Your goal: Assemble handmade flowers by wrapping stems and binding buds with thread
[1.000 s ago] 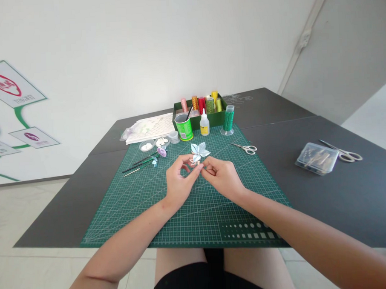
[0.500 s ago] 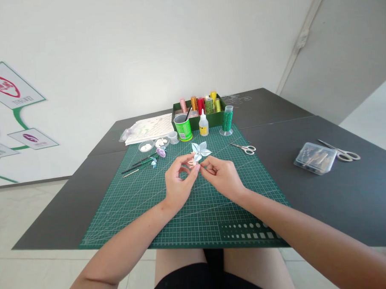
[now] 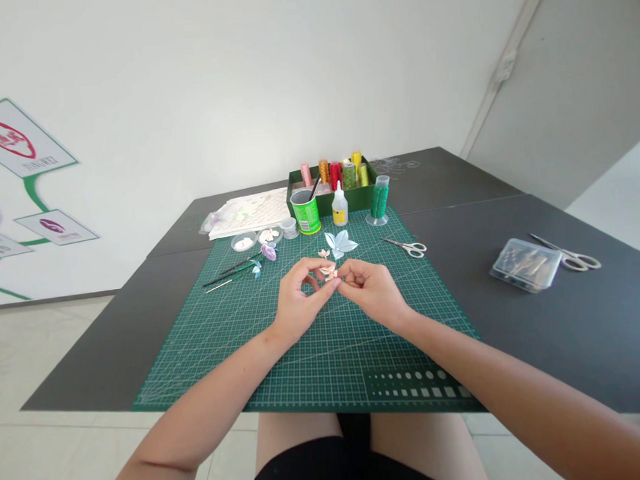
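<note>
Over the middle of the green cutting mat (image 3: 240, 357) I hold small pale-pink flowers (image 3: 329, 271) between both hands. My left hand (image 3: 300, 297) pinches them from the left with thumb and index finger. From the right, my right hand (image 3: 372, 291) has its fingertips closed at the base of the same pink flowers, with the other fingers curled in. Just beyond my fingertips is a light-blue flower (image 3: 341, 243) with broad pointed petals; it seems joined to the pink ones, but the stems are hidden by my fingers.
Behind stand a green can (image 3: 307, 216), a glue bottle (image 3: 340, 207), a green thread spool (image 3: 380, 198) and a box of threads (image 3: 360, 196). Small scissors (image 3: 409, 248) lie right. Leftward are a purple flower (image 3: 268, 251) and dishes (image 3: 244, 242). A clear case (image 3: 527, 265) sits far right.
The light-blue flower has shifted slightly right and away from my fingers, its petals turned. More of the pink flowers now shows between my hands, which stay close together.
</note>
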Available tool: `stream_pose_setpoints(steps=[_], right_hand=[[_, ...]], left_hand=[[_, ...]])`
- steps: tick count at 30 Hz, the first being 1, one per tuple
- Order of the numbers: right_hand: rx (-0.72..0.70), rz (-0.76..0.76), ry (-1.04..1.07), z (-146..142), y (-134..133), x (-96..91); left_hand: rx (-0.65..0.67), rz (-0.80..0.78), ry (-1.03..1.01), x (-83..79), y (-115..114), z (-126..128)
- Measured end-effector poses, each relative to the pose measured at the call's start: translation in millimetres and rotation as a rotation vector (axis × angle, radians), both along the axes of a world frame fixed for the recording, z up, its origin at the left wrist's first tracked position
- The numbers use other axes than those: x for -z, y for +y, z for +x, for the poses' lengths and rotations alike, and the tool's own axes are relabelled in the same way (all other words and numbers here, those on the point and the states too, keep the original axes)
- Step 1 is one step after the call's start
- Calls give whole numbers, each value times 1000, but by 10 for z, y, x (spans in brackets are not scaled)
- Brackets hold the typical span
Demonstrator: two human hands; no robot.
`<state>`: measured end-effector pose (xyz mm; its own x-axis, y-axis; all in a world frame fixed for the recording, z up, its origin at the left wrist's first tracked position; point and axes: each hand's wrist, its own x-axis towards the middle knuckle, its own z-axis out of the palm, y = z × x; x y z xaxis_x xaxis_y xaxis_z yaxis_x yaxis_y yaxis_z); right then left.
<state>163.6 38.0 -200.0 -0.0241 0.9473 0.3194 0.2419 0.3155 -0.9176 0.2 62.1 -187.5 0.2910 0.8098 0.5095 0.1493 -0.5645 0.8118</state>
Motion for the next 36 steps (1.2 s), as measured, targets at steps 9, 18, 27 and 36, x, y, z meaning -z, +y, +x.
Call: stream_pose_setpoints(steps=[9,18,27,36], right_hand=[[-31,-64,121,-10,-5,-41],[-28,-91,203,33,40,-49],[-51,-81,367,35,51,-73],[70,43,-59,90,60,10]], left_hand=[[21,-142,-104,11,20,12],[89,-362,-240,52,71,50],[252,-580,-166,23,79,53],[141,-582,-177,80,88,70]])
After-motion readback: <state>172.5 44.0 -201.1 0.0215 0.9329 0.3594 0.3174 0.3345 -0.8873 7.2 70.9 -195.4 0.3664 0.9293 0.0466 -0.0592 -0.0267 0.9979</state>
